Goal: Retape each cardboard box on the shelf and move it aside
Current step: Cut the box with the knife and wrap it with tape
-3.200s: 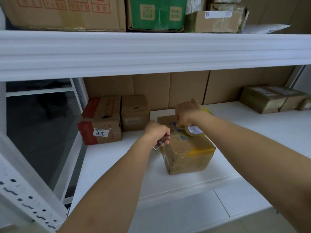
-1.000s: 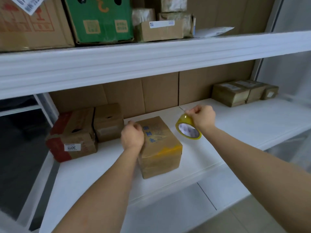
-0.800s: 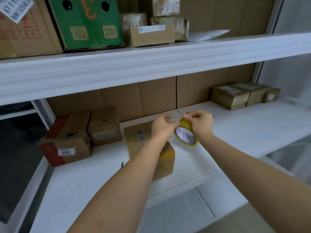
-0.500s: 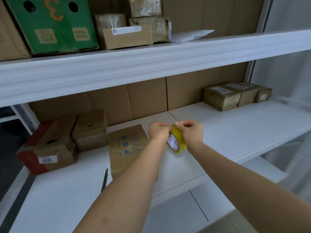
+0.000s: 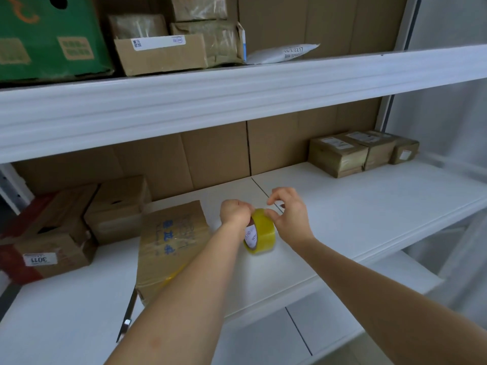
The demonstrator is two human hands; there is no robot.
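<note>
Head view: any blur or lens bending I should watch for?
Head view: shelf edge bows from wide-angle distortion; box with the 3011 label at left looks motion-smeared; tape roll and both hands stay fairly sharp; light is soft, without harsh glare.

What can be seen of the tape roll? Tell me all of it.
The tape roll is a ring of glossy yellowish clear packing tape on a white core printed with small red lettering. It stands on edge, its open centre facing left toward the cardboard box, low over the white shelf. The left hand grips its upper rim; the right hand pinches at the top of the outer band.
</note>
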